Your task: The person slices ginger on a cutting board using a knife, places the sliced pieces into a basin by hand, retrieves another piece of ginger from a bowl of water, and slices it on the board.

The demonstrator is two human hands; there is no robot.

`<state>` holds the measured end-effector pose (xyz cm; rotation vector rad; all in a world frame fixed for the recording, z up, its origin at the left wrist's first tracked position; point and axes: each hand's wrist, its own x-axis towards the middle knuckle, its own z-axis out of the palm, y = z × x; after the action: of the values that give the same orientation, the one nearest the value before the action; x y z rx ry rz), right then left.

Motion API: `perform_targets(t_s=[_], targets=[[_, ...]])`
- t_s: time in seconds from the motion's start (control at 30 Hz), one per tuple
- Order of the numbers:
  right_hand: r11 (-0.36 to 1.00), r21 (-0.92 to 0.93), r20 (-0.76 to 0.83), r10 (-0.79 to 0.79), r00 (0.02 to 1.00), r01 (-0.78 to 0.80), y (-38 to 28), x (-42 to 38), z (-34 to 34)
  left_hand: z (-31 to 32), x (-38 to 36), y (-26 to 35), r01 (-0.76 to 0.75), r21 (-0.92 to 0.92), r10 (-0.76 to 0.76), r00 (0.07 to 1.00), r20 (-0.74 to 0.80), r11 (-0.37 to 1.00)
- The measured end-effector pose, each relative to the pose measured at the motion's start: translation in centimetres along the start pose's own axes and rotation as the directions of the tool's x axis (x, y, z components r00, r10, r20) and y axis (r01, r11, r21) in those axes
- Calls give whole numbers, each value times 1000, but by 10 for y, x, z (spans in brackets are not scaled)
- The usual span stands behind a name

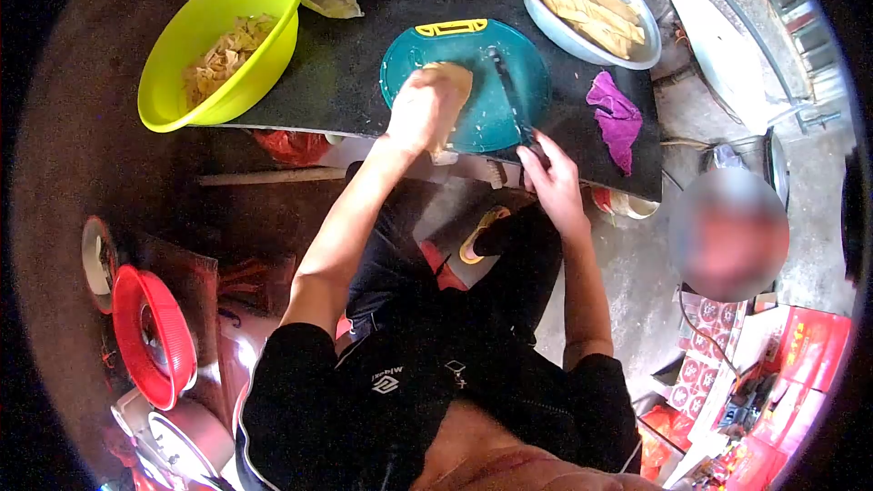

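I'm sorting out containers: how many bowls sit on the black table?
2. A yellow-green bowl of cut strips stands at the table's left end; a grey bowl of larger sheets at the right, far end. Others may lie beyond the top edge.

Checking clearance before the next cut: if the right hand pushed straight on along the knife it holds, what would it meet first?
Probably the teal cutting board itself, under the knife in the right hand; beyond it, the grey bowl of strips, though depth is unclear.

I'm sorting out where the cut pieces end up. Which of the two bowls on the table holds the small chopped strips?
The yellow-green bowl at the left end; the grey bowl at the right holds large uncut sheets.
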<state>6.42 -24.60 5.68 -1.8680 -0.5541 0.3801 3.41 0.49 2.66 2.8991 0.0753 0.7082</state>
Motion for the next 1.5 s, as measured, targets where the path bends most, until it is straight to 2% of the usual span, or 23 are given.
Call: perform_targets(t_s=[0.03,0.1,0.13,0.2,0.23,0.3,0.4,0.57,0.6,0.7,0.77,0.8,0.83,0.9,1.0,1.1,1.13,1.2,1.3,1.33,1.4,1.5], targets=[[942,-260,-2,-221,975,213,1,10,3,11,3,-1,-31,-53,27,997,-72,998],[867,-387,81,-306,949,312,4,22,10,18,4,-3,-195,-278,110,950,-294,941],[797,-508,119,-310,943,326,3,24,12,7,1,2,-11,-356,-6,999,-47,935],[612,-712,196,-297,935,343,-2,28,15,17,-2,-4,30,-399,-38,999,-13,917],[633,-707,213,-237,948,317,-3,30,15,22,-5,-6,52,-421,-55,998,7,906],[666,-698,247,-120,962,262,-6,35,11,28,-8,-8,25,-432,-51,998,-47,902],[601,-749,276,-98,956,278,-13,40,10,31,-6,-8,-22,-444,-56,985,-161,896],[611,-709,321,-166,933,352,-8,55,18,27,-8,-9,63,-441,-110,990,-83,895],[656,-680,329,-125,936,327,-16,61,21,28,-9,-9,84,-430,-122,991,-62,899],[628,-725,350,-17,937,282,-26,88,42,35,-13,-9,117,-309,-108,993,47,944],[619,-690,425,-75,902,376,-33,109,56,38,-14,-10,136,-267,-113,989,100,954],[690,-646,394,-66,917,327,-25,120,62,41,-13,-11,60,-249,-52,998,38,967],[682,-630,429,-93,899,371,-20,131,64,26,-11,-5,58,-421,-118,986,-120,905],[703,-621,389,-107,915,347,-18,131,62,27,-10,-6,35,-402,-96,987,-131,915],[623,-730,360,0,933,281,-29,100,44,25,-12,-8,14,-350,-60,991,-120,937],[698,-647,369,-65,927,306,-24,62,19,32,-14,-4,148,-435,-197,978,-69,888],[708,-650,341,-54,938,277,-24,53,15,28,-13,-4,116,-483,-177,981,-82,868],[726,-652,286,-28,958,216,-25,40,9,32,-13,-4,61,-453,-153,974,-169,889],[664,-742,237,127,963,95,-31,40,10,39,-8,-9,-24,-389,-103,948,-301,921],[706,-692,254,45,966,149,-27,42,10,40,-7,-10,-50,-364,-84,935,-344,930],[770,-581,273,-118,955,262,-16,47,7,41,-9,-9,-6,-386,-116,949,-293,922],[771,-515,296,-250,922,375,-18,56,5,40,-10,-6,47,-437,-174,951,-255,898]])
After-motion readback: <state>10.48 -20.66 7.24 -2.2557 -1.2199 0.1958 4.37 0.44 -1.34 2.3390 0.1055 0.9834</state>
